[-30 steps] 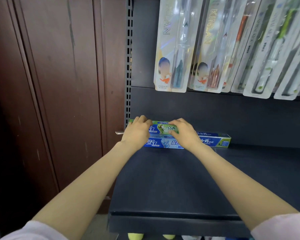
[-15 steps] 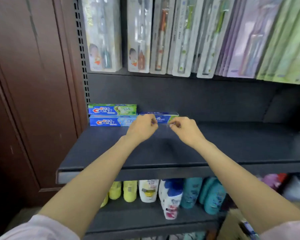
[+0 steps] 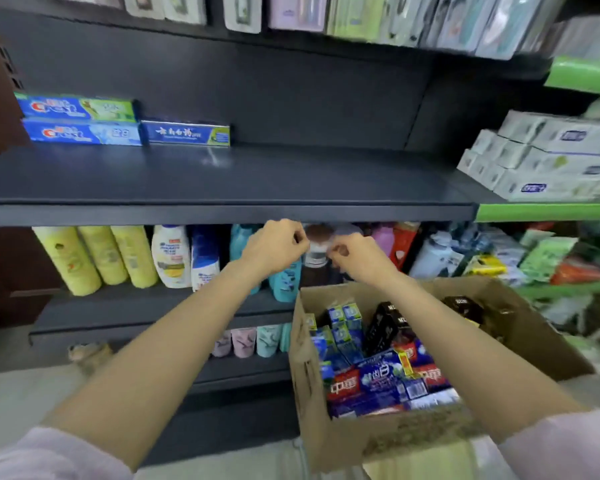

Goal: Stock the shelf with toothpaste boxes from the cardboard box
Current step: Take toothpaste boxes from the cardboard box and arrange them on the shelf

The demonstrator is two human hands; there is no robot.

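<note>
Step in hand, as I read it: between placements, heading for the next pick. Both hands were empty and in mid-air in front of the shelf [image 3: 222, 214] edge, above the cardboard box [image 3: 336, 441].

Stock status: three toothpaste boxes sat at the back left of the shelf. Two Crest boxes [image 3: 80, 121] were stacked one on the other, and a third blue box [image 3: 186, 133] stood touching them on the right. The rest of that shelf board was bare, so plenty of the job was left.

Supply: the cardboard box was open at lower right, with mixed toothpaste cartons inside. A red-and-blue carton [image 3: 385, 375] lay flat on top; smaller blue ones stood upright behind it (some black packs too, contents unreadable).

Hand pose: left hand [image 3: 274, 247] and right hand [image 3: 357, 258] were close together, near each other but not touching, forearms stretched forward. Fingers on both were loosely curled around nothing; no carton was in either grip.

Next move likely calls for dropping both hands down and right into the box, closing on a top-lying carton, then lifting it clear of the flaps. Natural slot would be just right of the third blue box.
</note>
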